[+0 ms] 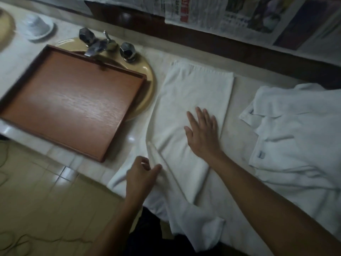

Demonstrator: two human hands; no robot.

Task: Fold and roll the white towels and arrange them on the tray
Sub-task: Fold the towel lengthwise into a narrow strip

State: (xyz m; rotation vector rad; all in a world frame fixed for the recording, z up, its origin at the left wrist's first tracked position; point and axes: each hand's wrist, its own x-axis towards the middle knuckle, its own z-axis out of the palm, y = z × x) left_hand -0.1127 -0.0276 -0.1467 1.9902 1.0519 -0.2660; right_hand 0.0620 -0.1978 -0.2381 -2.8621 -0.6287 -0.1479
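A white towel lies lengthwise on the counter, folded into a long strip, its near end hanging over the counter edge. My right hand rests flat on its middle, fingers spread and straight. My left hand pinches the towel's left edge near the front of the counter, fingers curled. A brown wooden tray sits to the left, laid across a yellow sink, with nothing on it. A pile of more white towels lies at the right.
A chrome tap with two knobs stands behind the tray. A white upturned cup on a saucer is at the back left. Newspaper sheets cover the wall behind. The tiled floor shows below left.
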